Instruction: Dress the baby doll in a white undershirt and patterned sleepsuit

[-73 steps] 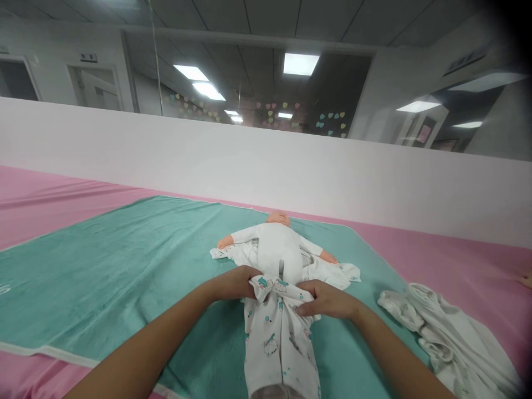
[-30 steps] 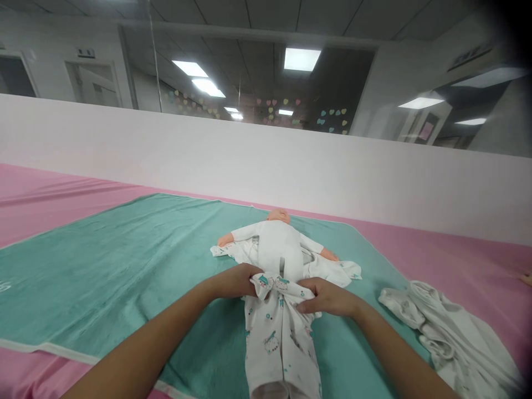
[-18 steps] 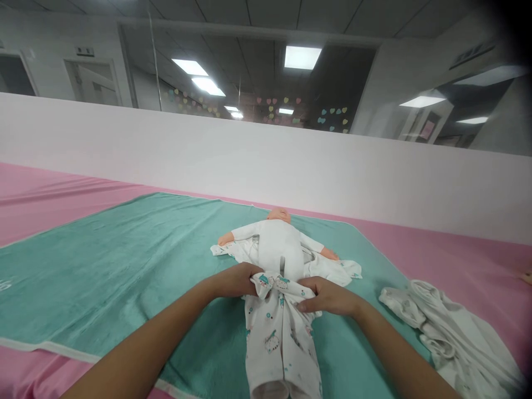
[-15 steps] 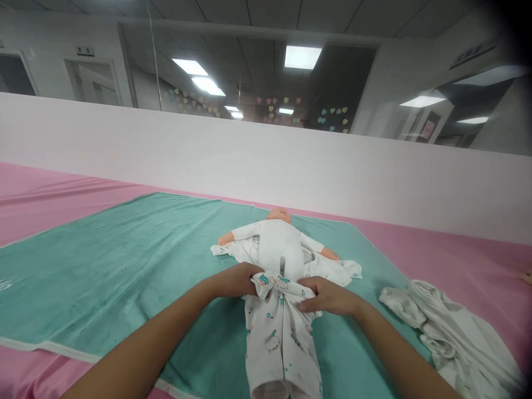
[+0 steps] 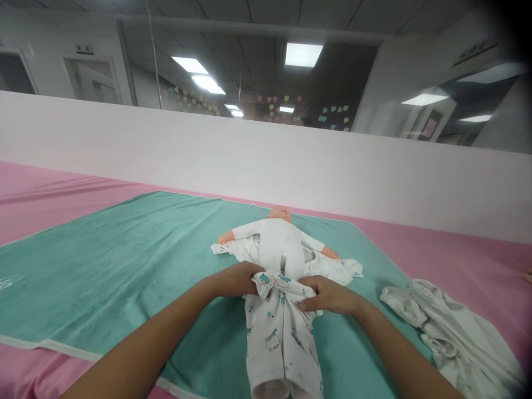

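Note:
A pair of white printed baby pants hangs between my hands, its leg openings toward me. My left hand is closed on the left side of the waistband, and my right hand pinches the right side. Just beyond lies a baby doll on its back, arms spread, with a white cloth torso. A white printed baby top is spread open under the doll's arms. The doll's lower end is hidden behind the pants and my hands.
A green towel covers part of a pink sheet. At the right lies a crumpled heap of white clothing. A white wall panel with glass above it stands behind. Part of another person's hand shows at the right edge.

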`<state>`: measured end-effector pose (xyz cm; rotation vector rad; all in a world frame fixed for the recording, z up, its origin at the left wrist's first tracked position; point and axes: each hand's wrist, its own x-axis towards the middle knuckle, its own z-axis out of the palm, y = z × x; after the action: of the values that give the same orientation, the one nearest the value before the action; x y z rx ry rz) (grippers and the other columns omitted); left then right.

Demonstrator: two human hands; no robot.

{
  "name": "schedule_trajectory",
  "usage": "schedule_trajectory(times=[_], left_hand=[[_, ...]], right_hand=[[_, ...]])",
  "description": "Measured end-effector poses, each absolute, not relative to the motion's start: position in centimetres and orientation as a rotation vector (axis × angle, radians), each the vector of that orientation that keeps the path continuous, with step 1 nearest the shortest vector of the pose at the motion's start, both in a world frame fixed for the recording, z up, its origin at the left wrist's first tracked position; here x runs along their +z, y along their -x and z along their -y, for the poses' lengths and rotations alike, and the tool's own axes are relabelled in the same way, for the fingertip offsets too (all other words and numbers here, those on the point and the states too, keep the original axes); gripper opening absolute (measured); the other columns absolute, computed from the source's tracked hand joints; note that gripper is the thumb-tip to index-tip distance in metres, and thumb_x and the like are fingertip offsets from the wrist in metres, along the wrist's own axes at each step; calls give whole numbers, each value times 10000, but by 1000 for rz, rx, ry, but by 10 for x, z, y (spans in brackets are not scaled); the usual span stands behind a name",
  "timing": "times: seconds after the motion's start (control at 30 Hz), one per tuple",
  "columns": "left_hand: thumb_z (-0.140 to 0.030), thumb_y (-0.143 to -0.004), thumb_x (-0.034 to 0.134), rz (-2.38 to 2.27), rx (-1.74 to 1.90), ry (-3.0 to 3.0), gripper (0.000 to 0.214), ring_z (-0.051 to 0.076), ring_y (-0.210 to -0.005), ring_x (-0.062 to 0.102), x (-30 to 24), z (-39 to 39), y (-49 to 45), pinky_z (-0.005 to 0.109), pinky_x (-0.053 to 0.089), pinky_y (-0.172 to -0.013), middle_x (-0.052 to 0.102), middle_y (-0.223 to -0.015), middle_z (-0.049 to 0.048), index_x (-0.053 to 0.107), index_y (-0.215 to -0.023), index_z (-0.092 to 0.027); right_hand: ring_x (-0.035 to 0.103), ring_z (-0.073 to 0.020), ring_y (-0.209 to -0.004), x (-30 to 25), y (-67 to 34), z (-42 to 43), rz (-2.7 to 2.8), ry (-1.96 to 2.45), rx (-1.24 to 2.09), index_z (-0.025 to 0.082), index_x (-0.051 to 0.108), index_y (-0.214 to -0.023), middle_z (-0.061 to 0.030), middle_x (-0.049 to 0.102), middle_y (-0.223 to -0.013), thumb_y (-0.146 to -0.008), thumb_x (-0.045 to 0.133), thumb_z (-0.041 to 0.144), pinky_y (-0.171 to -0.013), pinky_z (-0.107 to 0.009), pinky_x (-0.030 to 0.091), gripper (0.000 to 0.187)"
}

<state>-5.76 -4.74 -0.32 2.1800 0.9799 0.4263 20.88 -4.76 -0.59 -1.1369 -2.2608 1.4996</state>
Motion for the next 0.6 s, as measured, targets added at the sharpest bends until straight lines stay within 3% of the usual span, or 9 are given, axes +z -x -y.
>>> schedule_trajectory(times=[0.6], left_hand=[[-315,-727,553,-952,428,-2196,151,132,-698,501,-4,46,59,199,327,-570,582,-736,-16,542,-715,-165]], right_hand=[[509,-158,-744,-8,-210,46,2265,1126,1505,168,624,-915,-5,563,-805,-687,652,480,-649,-251,395,388]])
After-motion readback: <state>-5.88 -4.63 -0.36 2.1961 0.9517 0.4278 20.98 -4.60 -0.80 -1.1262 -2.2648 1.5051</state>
